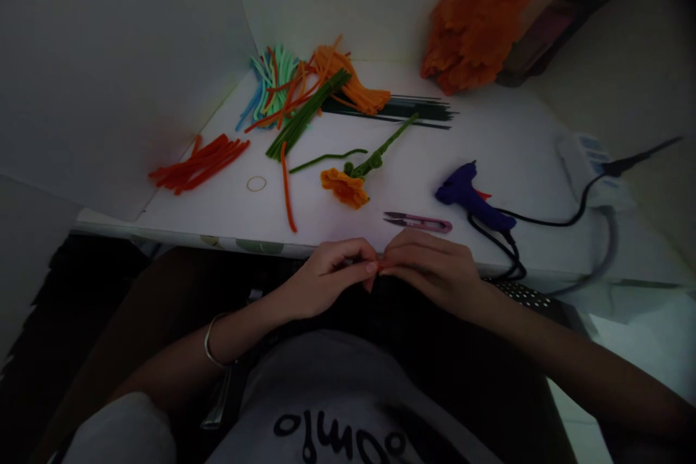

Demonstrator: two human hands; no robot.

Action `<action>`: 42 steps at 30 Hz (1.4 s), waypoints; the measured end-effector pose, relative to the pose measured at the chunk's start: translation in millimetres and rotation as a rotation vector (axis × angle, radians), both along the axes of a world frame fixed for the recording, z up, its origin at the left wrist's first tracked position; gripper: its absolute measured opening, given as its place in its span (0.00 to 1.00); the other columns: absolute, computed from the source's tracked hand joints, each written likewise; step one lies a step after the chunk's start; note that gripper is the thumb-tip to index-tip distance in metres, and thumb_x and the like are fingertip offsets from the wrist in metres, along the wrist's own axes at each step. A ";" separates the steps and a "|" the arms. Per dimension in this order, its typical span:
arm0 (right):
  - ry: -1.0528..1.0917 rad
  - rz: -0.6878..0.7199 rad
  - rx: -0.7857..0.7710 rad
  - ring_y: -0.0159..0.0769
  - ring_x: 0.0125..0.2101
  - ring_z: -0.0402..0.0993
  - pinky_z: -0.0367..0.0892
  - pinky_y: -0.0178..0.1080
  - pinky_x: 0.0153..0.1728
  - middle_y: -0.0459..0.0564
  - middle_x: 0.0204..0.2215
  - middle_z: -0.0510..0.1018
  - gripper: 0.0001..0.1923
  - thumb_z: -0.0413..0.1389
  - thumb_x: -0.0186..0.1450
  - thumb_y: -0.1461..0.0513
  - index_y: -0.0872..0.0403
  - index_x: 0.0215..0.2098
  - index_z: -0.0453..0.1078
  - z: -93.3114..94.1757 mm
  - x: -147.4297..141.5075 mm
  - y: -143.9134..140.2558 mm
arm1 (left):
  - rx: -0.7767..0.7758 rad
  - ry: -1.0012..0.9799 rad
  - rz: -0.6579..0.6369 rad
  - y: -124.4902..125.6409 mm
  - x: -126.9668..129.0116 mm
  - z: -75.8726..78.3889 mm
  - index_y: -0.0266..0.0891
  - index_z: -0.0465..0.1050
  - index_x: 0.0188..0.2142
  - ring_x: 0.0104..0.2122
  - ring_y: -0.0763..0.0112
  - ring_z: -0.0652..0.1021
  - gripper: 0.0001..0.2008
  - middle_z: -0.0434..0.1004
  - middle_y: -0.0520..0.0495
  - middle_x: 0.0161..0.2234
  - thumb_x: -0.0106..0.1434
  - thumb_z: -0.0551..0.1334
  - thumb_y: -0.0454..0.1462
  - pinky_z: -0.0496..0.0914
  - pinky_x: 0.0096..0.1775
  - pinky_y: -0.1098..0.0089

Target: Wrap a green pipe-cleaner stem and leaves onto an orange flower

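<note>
My left hand point(330, 277) and my right hand point(438, 268) meet at the table's front edge, fingertips pinched together. Between them shows a small bit of orange pipe cleaner point(380, 267), mostly hidden by the fingers. Just beyond my hands lie pink-handled thread snips point(421, 222), blades pointing left. An orange pipe-cleaner flower point(345, 187) with a green stem point(388, 146) rests on the table behind them. A single orange pipe cleaner point(288, 188) and a bent green one point(326, 156) lie left of the flower.
At the left is a pile of red-orange pipe cleaners point(204, 163), near a rubber band point(257, 183). Green bundle point(309, 116), orange bundle point(353, 80) and dark stem wires point(418, 110) lie behind. A blue glue gun point(473, 196), power strip point(595, 167) and orange flower bunch point(478, 22) occupy the right.
</note>
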State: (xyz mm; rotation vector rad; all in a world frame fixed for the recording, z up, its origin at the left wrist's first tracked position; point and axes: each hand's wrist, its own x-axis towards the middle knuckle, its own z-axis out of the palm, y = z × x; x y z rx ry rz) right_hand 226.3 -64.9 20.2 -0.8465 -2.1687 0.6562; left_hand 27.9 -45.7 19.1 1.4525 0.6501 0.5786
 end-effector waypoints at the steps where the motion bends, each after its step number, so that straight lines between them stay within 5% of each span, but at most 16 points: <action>1: -0.020 0.023 -0.039 0.28 0.33 0.69 0.66 0.32 0.35 0.47 0.32 0.72 0.06 0.53 0.61 0.68 0.54 0.37 0.68 2.3 1.1 1.0 | -0.004 0.004 -0.028 1.2 -1.0 0.7 0.35 0.66 0.27 0.28 0.77 0.68 0.09 0.67 0.53 0.24 0.63 0.55 0.37 0.61 0.34 0.75; 9: -0.128 0.093 -0.178 0.25 0.29 0.69 0.63 0.28 0.31 0.45 0.27 0.73 0.04 0.55 0.61 0.62 0.55 0.31 0.69 18.9 0.8 5.0 | -0.018 0.056 -0.237 8.7 -7.4 4.7 0.34 0.67 0.28 0.28 0.77 0.68 0.08 0.67 0.52 0.25 0.62 0.55 0.37 0.62 0.33 0.75; 22: -0.170 0.146 -0.343 0.24 0.23 0.69 0.62 0.28 0.26 0.40 0.21 0.74 0.10 0.61 0.54 0.55 0.54 0.25 0.70 20.0 -4.6 20.0 | 0.104 0.095 -0.416 14.2 -6.5 -1.3 0.34 0.69 0.29 0.27 0.76 0.70 0.09 0.72 0.49 0.25 0.62 0.55 0.37 0.64 0.31 0.74; 25: -0.248 -0.046 -0.270 0.29 0.27 0.70 0.64 0.31 0.28 0.44 0.26 0.75 0.14 0.60 0.54 0.52 0.54 0.29 0.69 22.8 16.3 28.1 | 0.266 0.187 -0.243 22.9 -14.2 0.6 0.36 0.69 0.32 0.29 0.74 0.72 0.10 0.73 0.48 0.29 0.64 0.53 0.38 0.66 0.33 0.73; 29: -0.522 -0.800 0.055 0.42 0.35 0.70 0.64 0.43 0.37 0.55 0.34 0.74 0.21 0.48 0.62 0.47 0.56 0.37 0.69 15.1 80.7 43.7 | 0.785 0.271 0.208 55.0 -35.2 2.7 0.38 0.69 0.33 0.46 0.66 0.68 0.07 0.67 0.43 0.45 0.63 0.55 0.37 0.61 0.50 0.63; 30: -0.627 -0.891 0.034 0.46 0.38 0.69 0.64 0.46 0.38 0.58 0.37 0.73 0.25 0.48 0.61 0.45 0.57 0.41 0.68 9.7 97.5 47.0 | 0.834 0.294 0.280 64.9 -39.2 2.4 0.38 0.69 0.33 0.48 0.65 0.66 0.06 0.65 0.43 0.47 0.62 0.55 0.37 0.60 0.52 0.62; 33: -0.775 -0.856 -0.049 0.51 0.41 0.67 0.64 0.49 0.42 0.62 0.40 0.71 0.30 0.50 0.58 0.44 0.60 0.45 0.68 -10.6 131.4 54.2 | 0.828 0.341 0.243 90.9 -42.2 0.4 0.38 0.69 0.30 0.53 0.65 0.63 0.06 0.61 0.44 0.51 0.61 0.56 0.37 0.57 0.55 0.62; 37: -0.784 -0.768 -0.088 0.47 0.38 0.68 0.65 0.48 0.42 0.61 0.38 0.70 0.25 0.48 0.60 0.48 0.59 0.42 0.69 -27.9 134.8 57.7 | 0.635 0.292 -0.005 109.4 -31.3 -1.8 0.37 0.68 0.28 0.46 0.68 0.68 0.08 0.64 0.45 0.45 0.61 0.57 0.39 0.64 0.49 0.66; 42: -0.526 -0.861 -0.177 0.50 0.38 0.68 0.64 0.50 0.40 0.61 0.36 0.70 0.23 0.51 0.56 0.49 0.58 0.39 0.66 -9.7 124.5 48.8 | 0.571 0.199 -0.071 117.3 -21.4 -4.6 0.37 0.68 0.28 0.38 0.72 0.69 0.07 0.64 0.48 0.37 0.60 0.57 0.38 0.64 0.45 0.67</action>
